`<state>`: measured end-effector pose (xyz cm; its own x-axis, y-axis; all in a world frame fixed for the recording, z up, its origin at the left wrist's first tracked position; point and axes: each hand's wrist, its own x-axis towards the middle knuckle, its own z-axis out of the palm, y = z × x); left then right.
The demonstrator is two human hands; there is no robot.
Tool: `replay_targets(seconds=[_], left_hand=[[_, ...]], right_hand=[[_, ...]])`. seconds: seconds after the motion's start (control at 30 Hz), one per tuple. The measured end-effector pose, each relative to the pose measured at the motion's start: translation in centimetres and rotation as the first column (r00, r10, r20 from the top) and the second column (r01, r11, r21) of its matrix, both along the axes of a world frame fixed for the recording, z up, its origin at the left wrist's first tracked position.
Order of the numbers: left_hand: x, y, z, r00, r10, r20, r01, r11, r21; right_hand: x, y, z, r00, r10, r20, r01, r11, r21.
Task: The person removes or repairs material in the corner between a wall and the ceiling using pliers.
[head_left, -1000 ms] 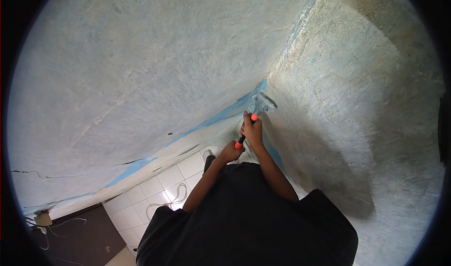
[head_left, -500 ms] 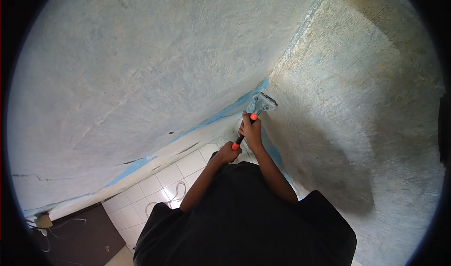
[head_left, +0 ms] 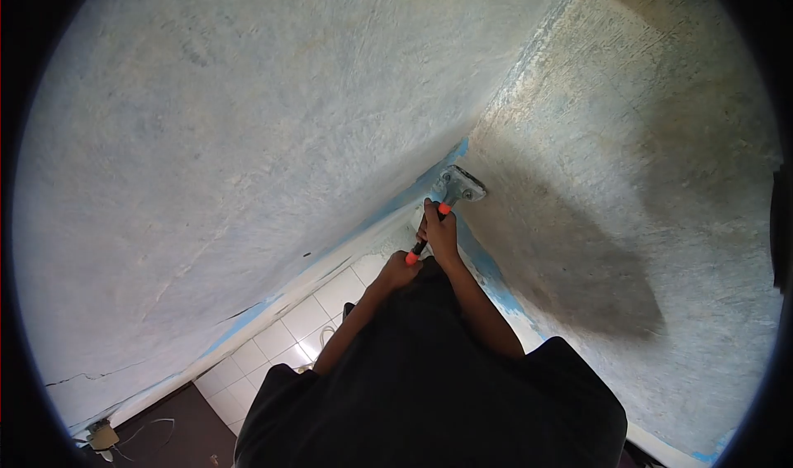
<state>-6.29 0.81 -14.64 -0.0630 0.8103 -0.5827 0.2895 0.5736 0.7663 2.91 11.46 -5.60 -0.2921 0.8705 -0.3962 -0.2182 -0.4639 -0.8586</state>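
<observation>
at your far left, the left wall (head_left: 206, 154) is rough, matte and grey-blue, with a thin crack and a torn strip of blue paint (head_left: 244, 324) above glossy, square white floor tiles (head_left: 306, 318). next, your left hand (head_left: 396, 271) is closed around the butt of the scraper (head_left: 457, 190), by its orange end. from there the black handle slants up and rightward, away from your body, into your right hand (head_left: 440, 232), which grips it just below the orange collar (head_left: 444, 209). so your right hand is nearer the flat, wide metal head, which lies just beyond it in the corner. the head's broad edge sits crosswise, close by the grainy, mottled right wall (head_left: 578, 195); you cannot tell whether it touches.
</observation>
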Motion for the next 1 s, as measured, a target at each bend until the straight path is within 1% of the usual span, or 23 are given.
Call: replay_targets(seconds=[0.03, 0.07, 0.13, 0.23, 0.3, 0.37, 0.43, 0.47, 0.53, 0.57, 0.6, 0.67, 0.7, 0.8, 0.87, 0.93, 1.0], left_hand=[[-0.4, 0.7, 1.0, 0.999, -0.020, 0.041, 0.023, 0.996, -0.082], [-0.2, 0.8, 2.1, 0.999, -0.001, 0.035, 0.003, 0.998, -0.064], [0.2, 0.9, 3.4, 0.999, 0.043, 0.031, -0.043, 0.999, -0.017], [0.6, 0.3, 0.6, 0.998, -0.033, -0.060, 0.031, 0.999, -0.029], [0.2, 0.8, -1.1, 0.998, -0.048, -0.043, 0.047, 0.999, -0.025], [0.3, 0.5, -2.8, 0.998, -0.060, -0.028, 0.059, 0.997, -0.044], [0.2, 1.3, -3.2, 0.998, -0.060, -0.019, 0.058, 0.997, -0.053], [0.4, 1.1, -3.3, 0.998, -0.051, 0.026, 0.053, 0.997, -0.064], [1.0, 0.2, -0.5, 0.992, -0.031, 0.121, 0.043, 0.994, -0.099], [1.1, 0.1, -0.4, 0.991, -0.026, 0.129, 0.034, 0.997, -0.065], [1.1, 0.1, -0.8, 0.998, -0.003, 0.063, 0.006, 0.999, -0.037], [1.3, 0.3, -2.2, 0.997, 0.040, -0.069, -0.038, 0.999, 0.019], [1.0, 0.7, -2.6, 0.999, -0.025, 0.034, 0.025, 1.000, 0.001], [1.4, 0.5, -3.4, 0.998, 0.022, -0.053, -0.020, 0.999, 0.048], [1.7, 0.1, -3.9, 0.999, -0.010, 0.040, 0.009, 1.000, 0.017], [1.7, 0.0, -2.8, 0.988, -0.004, 0.152, 0.009, 0.999, -0.036], [1.6, -0.3, -3.4, 0.995, 0.004, 0.099, -0.004, 1.000, 0.004]], right_hand=[[0.0, 0.0, -0.7, 1.000, -0.007, 0.016, 0.006, 1.000, 0.015], [0.0, 0.1, -1.3, 0.999, -0.015, 0.032, 0.014, 0.999, 0.036], [-0.4, 0.3, 0.0, 0.998, -0.012, 0.058, 0.007, 0.997, 0.073], [0.0, 0.1, 1.5, 0.997, -0.006, 0.072, 0.002, 0.998, 0.059], [0.0, 0.1, 1.3, 0.998, -0.009, 0.060, 0.008, 1.000, 0.020], [0.2, 0.1, -1.4, 0.998, -0.005, 0.062, 0.003, 1.000, 0.024], [0.1, 0.5, -1.4, 0.997, -0.008, 0.070, 0.007, 1.000, 0.026], [0.3, 0.3, -1.4, 0.997, -0.009, 0.081, 0.007, 1.000, 0.019], [0.3, 0.4, -0.3, 0.995, 0.004, 0.098, -0.007, 1.000, 0.029], [0.4, 0.4, 0.3, 0.994, 0.017, 0.105, -0.022, 0.999, 0.047], [0.6, 0.1, 0.3, 0.993, 0.029, 0.112, -0.035, 0.998, 0.059], [0.9, -0.4, -1.7, 0.996, 0.015, 0.087, -0.018, 0.999, 0.033], [0.5, 0.4, -1.8, 0.998, 0.011, 0.064, -0.014, 0.999, 0.042], [0.2, 0.5, -1.7, 0.993, -0.008, 0.118, 0.004, 0.999, 0.034], [0.6, 0.4, -1.2, 0.997, 0.022, 0.077, -0.023, 1.000, 0.009], [0.9, 0.5, -1.0, 0.998, 0.033, 0.058, -0.033, 0.999, -0.005], [0.8, 0.3, -1.5, 0.998, 0.025, 0.050, -0.025, 1.000, -0.005]])
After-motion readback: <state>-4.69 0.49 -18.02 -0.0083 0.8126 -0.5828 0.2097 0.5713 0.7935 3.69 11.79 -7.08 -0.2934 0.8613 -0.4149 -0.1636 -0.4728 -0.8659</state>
